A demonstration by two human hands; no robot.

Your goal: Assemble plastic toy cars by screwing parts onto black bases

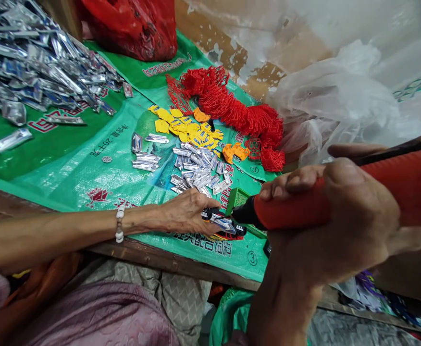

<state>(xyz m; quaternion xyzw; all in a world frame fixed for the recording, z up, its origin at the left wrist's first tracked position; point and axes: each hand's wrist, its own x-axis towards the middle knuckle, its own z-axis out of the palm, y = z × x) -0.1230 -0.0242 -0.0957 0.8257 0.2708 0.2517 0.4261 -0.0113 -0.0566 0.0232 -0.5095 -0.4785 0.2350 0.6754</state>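
- Right hand (340,226): fingers wrapped fully closed around the red-handled, black-nosed hand tool (293,209), over the near right edge of the worktop.
- Tool axis: the long axis runs nearly level, from upper right to lower left. The black nose points left, at the left hand (187,214).
- Left hand: fingertips pinched shut on a silver foil strip with dark print (222,222), right at the tool nose; contact cannot be confirmed.
- White bead bracelet (119,223): on the left wrist.
- Green woven plastic sheet (69,158): covers the worktop. It carries red and dark Chinese print, one line including "20", and a circled "3" (252,258).
- Beyond the hands: small green box (237,197), heap of silver foil strips (196,168), yellow die-cut pieces (185,127), red mesh pile (232,105).
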